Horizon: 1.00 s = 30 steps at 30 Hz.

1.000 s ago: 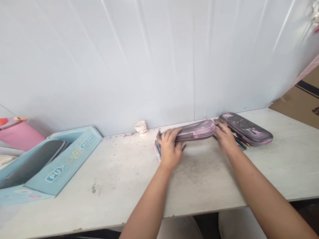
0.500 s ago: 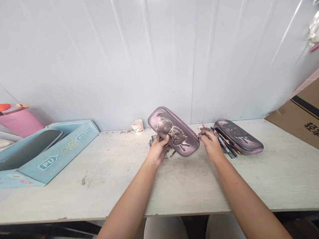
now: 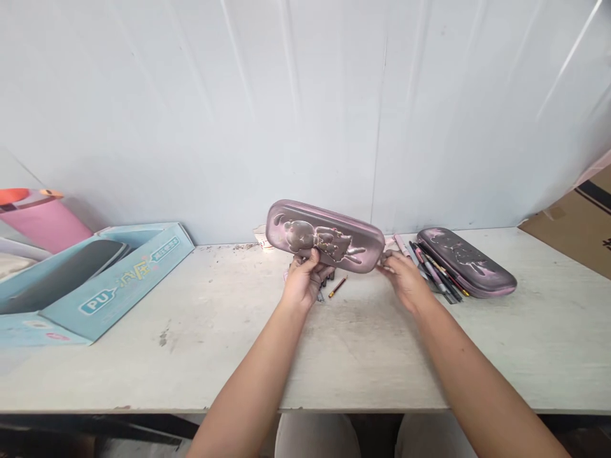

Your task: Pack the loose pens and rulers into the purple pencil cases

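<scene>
A dark, pinkish pencil case with a shiny embossed cartoon figure is held above the table, its long side nearly level. My left hand grips its lower edge, thumb on the front and fingers behind. At the case's right end, the fingers of my right hand are pinched together against the corner; the exact part they grip is hidden. Beneath the case lies a pencil, and a few more pens are partly covered by my left hand. A second, similar pencil case rests to the right, with several pens along its left side.
On the left stands an open light-blue box with a dark case inside, and a pink item behind it. A paper cup is partly hidden by the held case. A brown carton is at the right.
The held pencil case has turned from a steep slant to nearly level, its right end rising. More of the pencil beneath it now shows. Both hands keep their places at the case.
</scene>
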Available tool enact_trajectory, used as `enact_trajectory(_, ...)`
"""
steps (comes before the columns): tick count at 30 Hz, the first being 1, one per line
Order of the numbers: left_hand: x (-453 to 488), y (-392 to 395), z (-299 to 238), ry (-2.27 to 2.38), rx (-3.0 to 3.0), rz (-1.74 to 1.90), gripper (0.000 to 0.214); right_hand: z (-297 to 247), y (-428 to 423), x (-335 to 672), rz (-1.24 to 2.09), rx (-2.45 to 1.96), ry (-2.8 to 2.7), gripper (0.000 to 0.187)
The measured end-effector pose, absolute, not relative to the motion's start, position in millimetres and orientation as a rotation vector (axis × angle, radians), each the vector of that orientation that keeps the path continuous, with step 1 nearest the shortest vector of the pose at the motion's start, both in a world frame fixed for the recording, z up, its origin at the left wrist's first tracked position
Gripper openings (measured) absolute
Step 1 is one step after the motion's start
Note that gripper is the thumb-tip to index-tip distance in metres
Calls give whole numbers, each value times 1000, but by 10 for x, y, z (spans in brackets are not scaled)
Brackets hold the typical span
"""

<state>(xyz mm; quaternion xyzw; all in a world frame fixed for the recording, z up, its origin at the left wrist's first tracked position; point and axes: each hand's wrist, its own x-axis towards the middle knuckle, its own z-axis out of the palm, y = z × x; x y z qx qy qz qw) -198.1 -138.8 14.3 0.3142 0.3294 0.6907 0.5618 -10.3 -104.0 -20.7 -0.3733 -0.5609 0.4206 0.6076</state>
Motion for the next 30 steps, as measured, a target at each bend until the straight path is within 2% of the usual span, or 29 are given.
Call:
enact_trajectory(3,-1871,-1401,138,726,560,1616,19,-173,-1209,-324,1552,-682,-963,11)
enact_trajectory(5,-1817,-1400,130,707,479,1582,14,-152,-1287,-436,1712,-612,-886,14)
enact_trajectory(7,-1801,-1393,127,681,446,1567,14,-135,-1300,-468,1724,-597,-892,19)
enact_trajectory(15,-1750,-1421,12,966,720,1230,28,-13,-1229,-74,1444,-703,-810,33)
enact_trajectory(18,-1594,-1482,-25,968,798,1212,47,18,-1392,-26,1257,-822,-1058,33)
enact_trajectory(22,-1451,-1590,4,921,834,1156,83,9,-1594,-56,898,-987,-1466,33)
enact_trajectory(24,-1437,-1614,11,924,855,1137,93,-20,-1620,-31,782,-1050,-1572,31)
enact_trajectory(26,-1450,-1599,-2,933,845,1142,87,-68,-1587,44,667,-1122,-1611,28)
enact_trajectory(30,-1512,-1496,-32,960,724,1179,59,-197,-1427,230,407,-1277,-1622,26)
